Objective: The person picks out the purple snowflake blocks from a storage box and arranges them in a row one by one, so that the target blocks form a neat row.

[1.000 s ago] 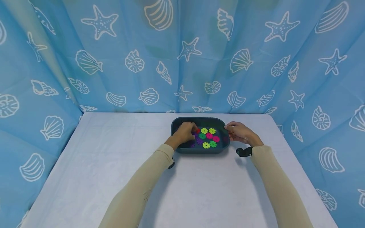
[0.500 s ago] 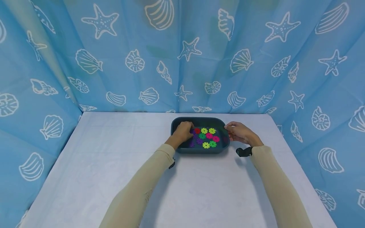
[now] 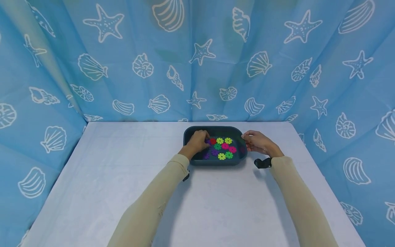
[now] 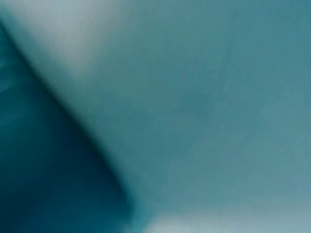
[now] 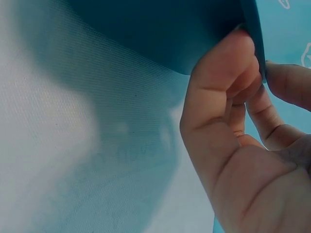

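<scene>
A dark blue-green tray [image 3: 216, 163] stands near the table's back edge. Flat flower-shaped plastic discs lie in it: a red disc [image 3: 213, 141], a pink disc [image 3: 232, 149], a yellow disc [image 3: 222, 156], a green disc [image 3: 229, 155] and purple ones such as this purple disc [image 3: 214, 152]. My left hand [image 3: 197, 141] reaches into the tray's left part, fingertips down beside the purple discs; I cannot tell whether it pinches one. At the right end, my right hand [image 3: 259, 142] grips the tray's rim between thumb and fingers, as the right wrist view shows close up.
A white cloth [image 3: 123, 164] covers the table. Behind and at both sides hangs a blue curtain [image 3: 172, 51] with shells and starfish. Each wrist wears a dark band, such as the right wrist's band [image 3: 263, 163]. The left wrist view is blurred.
My left hand has drawn back slightly leftward from the red disc, which now shows fully. Purple discs near its fingers have shifted a little left. The right hand stays at the rim.
</scene>
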Tool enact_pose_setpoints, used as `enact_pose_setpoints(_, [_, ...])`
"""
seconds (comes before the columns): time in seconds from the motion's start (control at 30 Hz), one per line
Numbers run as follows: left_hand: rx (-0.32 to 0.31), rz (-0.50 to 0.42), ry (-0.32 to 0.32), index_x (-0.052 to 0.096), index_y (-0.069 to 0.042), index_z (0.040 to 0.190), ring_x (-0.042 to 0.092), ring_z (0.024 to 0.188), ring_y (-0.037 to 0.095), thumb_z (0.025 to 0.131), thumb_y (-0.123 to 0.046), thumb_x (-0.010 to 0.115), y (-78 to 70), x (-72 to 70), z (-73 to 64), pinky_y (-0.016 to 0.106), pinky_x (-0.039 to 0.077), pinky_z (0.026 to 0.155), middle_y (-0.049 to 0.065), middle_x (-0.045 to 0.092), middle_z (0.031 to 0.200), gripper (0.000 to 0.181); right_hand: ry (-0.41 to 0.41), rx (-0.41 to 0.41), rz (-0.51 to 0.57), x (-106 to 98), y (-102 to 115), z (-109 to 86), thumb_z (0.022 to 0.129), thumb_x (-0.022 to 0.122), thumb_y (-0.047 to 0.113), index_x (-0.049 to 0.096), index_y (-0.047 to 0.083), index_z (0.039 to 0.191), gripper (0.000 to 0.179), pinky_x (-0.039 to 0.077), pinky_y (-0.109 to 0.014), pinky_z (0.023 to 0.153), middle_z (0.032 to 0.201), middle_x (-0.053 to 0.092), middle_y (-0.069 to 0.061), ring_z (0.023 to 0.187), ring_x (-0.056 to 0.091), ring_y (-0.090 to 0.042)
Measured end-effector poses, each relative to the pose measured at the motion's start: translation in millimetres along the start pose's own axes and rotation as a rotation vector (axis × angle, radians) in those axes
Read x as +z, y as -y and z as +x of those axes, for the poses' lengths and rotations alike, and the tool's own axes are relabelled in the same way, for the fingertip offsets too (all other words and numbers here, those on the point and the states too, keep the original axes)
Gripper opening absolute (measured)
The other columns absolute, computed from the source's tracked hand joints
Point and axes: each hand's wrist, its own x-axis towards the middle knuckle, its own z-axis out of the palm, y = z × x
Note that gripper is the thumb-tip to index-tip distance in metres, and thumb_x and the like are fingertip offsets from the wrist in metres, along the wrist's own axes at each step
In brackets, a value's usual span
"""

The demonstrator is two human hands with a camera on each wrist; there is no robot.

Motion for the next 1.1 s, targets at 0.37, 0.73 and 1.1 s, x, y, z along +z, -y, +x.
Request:
enact_pose_setpoints(0.37, [0.022,-0.089,-0.054,0.062,-0.005,0.119,0.058,0.101,0.018,0.085,-0.013,0.077,3.2,-9.9,-7.9,0.033,0.049,0.097,0.007,0.06,0.113,0.038,0.008,0.001,-0.02,8.3,6.3,5.2,0.104,0.047,0.027,0.043,0.0,0.129,0.037,0.054,-0.029,0.074,0.101,0.049,-0.014,0.082,0.053,-0.022])
enact_pose_setpoints(0.73, [0.17,-0.189,-0.18,0.064,-0.002,0.121,0.061,0.106,0.02,0.085,-0.01,0.075,14.2,-42.5,-19.0,0.03,0.049,0.096,0.009,0.065,0.116,0.038,0.026,-0.019,-0.05,5.1,1.3,3.9,0.105,0.045,0.026,0.042,-0.002,0.13,0.038,0.055,-0.029,0.075,0.105,0.051,-0.015,0.083,0.054,-0.021])
enact_pose_setpoints(1.1, [0.194,-0.294,-0.349,0.062,0.003,0.122,0.063,0.109,0.025,0.085,-0.002,0.073,53.9,-79.4,-43.4,0.029,0.051,0.092,0.014,0.063,0.117,0.039,0.036,-0.02,-0.041,-0.9,-0.2,-0.2,0.104,0.046,0.026,0.041,-0.002,0.129,0.038,0.055,-0.028,0.075,0.103,0.051,-0.014,0.083,0.054,-0.021])
